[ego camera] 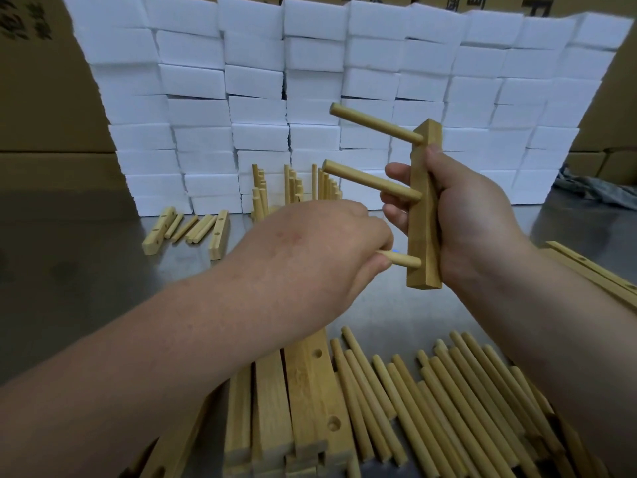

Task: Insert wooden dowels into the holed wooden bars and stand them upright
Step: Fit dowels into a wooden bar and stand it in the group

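My right hand (pixel 472 215) grips a holed wooden bar (pixel 424 232) held upright above the table. Two dowels stick out of it to the left: an upper dowel (pixel 375 123) and a middle dowel (pixel 372 180). My left hand (pixel 310 250) grips a third dowel (pixel 401 260), whose tip sits in the bar's lowest hole. Finished bars with upright dowels (pixel 296 188) stand at the back, against the foam wall.
Loose dowels (pixel 448 401) and holed bars (pixel 310 401) lie piled at the near edge of the metal table (pixel 86 277). A few more bars and dowels (pixel 188 229) lie at the back left. A wall of white foam blocks (pixel 310 81) closes the rear. Long slats (pixel 599 274) lie at right.
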`<state>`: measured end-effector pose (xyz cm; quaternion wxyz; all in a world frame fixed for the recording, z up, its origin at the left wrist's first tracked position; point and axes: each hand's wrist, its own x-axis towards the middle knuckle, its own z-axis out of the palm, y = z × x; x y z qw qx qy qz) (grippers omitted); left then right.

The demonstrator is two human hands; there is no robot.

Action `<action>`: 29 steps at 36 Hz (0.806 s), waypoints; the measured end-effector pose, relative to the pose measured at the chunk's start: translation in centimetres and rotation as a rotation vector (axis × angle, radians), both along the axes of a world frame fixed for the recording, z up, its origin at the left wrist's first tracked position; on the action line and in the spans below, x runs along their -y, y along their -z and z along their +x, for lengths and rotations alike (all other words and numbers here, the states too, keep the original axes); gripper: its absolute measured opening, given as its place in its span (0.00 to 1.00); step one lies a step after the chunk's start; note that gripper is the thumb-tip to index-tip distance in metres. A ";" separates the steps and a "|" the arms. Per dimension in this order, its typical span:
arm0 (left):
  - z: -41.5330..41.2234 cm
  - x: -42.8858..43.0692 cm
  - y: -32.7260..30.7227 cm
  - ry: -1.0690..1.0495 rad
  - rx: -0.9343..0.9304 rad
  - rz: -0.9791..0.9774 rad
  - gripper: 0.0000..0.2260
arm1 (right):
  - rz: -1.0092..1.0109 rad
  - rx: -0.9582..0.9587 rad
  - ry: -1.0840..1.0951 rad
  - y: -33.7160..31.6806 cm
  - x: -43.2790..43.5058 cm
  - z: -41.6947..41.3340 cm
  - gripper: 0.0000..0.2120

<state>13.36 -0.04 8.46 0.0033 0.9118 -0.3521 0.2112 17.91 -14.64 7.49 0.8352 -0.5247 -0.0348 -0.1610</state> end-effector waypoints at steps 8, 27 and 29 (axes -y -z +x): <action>0.3 0.2 0.2 -0.005 0.021 0.004 0.22 | 0.007 0.023 0.017 0.0 0.0 -0.2 0.10; 1.9 -1.2 0.2 -0.217 -0.275 -0.657 0.22 | 0.229 -0.065 0.187 -0.9 0.7 0.6 0.07; 2.2 -1.3 0.6 -0.198 -0.375 -0.676 0.23 | 0.241 -0.085 0.190 -0.6 0.6 0.8 0.07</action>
